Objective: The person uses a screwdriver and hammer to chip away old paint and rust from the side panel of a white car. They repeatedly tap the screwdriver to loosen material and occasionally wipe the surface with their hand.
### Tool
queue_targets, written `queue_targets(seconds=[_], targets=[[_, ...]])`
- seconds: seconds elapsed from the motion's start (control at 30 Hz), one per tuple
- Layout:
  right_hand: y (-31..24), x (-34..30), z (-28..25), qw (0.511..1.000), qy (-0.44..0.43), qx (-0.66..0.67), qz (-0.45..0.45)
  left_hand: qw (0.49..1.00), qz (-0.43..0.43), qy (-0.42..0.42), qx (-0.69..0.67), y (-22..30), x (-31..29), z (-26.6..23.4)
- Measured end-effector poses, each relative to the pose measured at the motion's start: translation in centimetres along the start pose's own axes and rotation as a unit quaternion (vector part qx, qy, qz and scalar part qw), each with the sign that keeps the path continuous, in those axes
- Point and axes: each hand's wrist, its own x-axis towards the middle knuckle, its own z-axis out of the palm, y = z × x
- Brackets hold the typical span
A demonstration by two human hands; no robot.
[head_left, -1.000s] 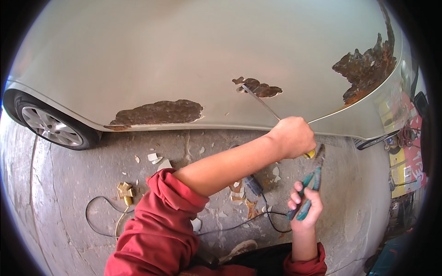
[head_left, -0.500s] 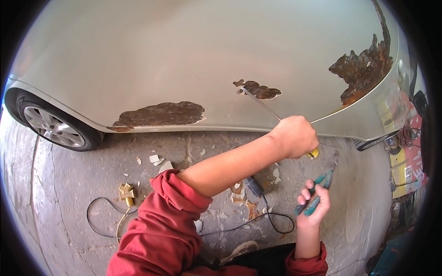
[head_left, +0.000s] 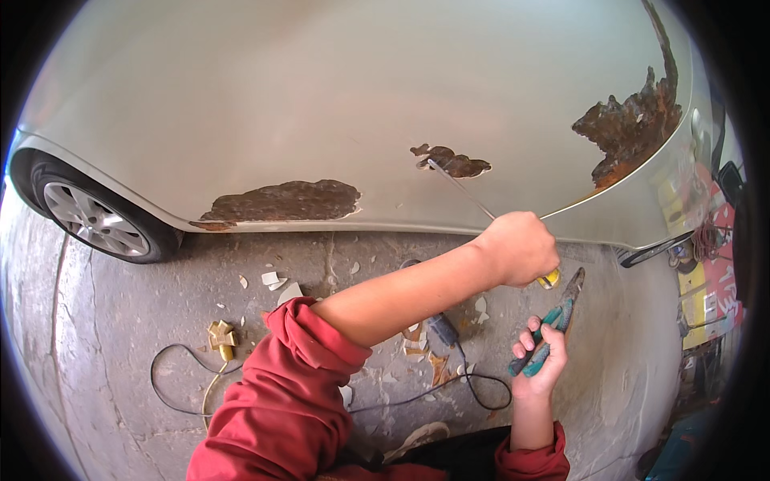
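Observation:
My left hand [head_left: 517, 250] is wrapped round a screwdriver [head_left: 463, 189], whose yellow handle end shows below the fist. Its long thin shaft slants up to the left, and the tip touches the left part of a small rusty bare patch [head_left: 459, 163] on the pale car door panel [head_left: 321, 88]. Below it and to the right, my right hand [head_left: 542, 358] grips a pair of pliers [head_left: 555, 325] with green and dark handles. Their jaws point upward, look closed and hold nothing I can make out.
A long rusty patch [head_left: 281, 200] lies low on the panel, a bigger one [head_left: 630, 132] at the right. A wheel [head_left: 95, 216] stands at the left. Paint flakes [head_left: 290, 293], a corded power tool [head_left: 441, 327] and a yellow plug [head_left: 223, 341] lie on the concrete floor [head_left: 120, 321].
The pliers' handles have come together. The screwdriver tip has shifted slightly right and down on the small patch, and my left fist has moved a little the same way.

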Motion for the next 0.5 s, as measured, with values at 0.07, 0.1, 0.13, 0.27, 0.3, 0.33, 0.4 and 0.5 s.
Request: queue_targets(seconds=[0.07, 0.1, 0.13, 0.27, 0.3, 0.33, 0.4, 0.5], targets=[[-0.3, 0.0, 0.1, 0.999, 0.021, -0.017, -0.019, 1.0, 0.002, 0.007, -0.002, 0.1, 0.0, -0.2], [-0.3, -0.1, 0.3, 0.999, 0.008, -0.014, -0.042, 1.0, 0.002, 0.012, 0.0, 0.1, 0.0, -0.3], [-0.2, -0.5, 0.6, 0.998, 0.009, -0.014, -0.056, 1.0, 0.003, 0.014, -0.002, 0.1, 0.0, -0.4], [0.5, -2.2, 1.5, 0.995, -0.077, -0.048, -0.035, 1.0, -0.005, -0.017, -0.014, -0.3, -0.2, -0.8], [0.5, -2.3, 1.7, 0.981, -0.165, -0.096, -0.028, 1.0, -0.007, -0.021, -0.015, -0.4, -0.2, -0.9], [0.4, -2.2, 1.7, 0.979, -0.18, -0.088, -0.023, 0.999, -0.009, -0.03, -0.019, -0.4, -0.3, -0.9], [0.2, -1.8, 1.8, 0.994, -0.078, -0.069, -0.036, 0.999, 0.0, -0.036, -0.01, -0.5, -0.3, -1.0], [-0.2, -1.0, 1.9, 0.994, 0.037, 0.062, -0.083, 1.0, 0.001, -0.02, -0.01, -0.5, -0.3, -1.0]])
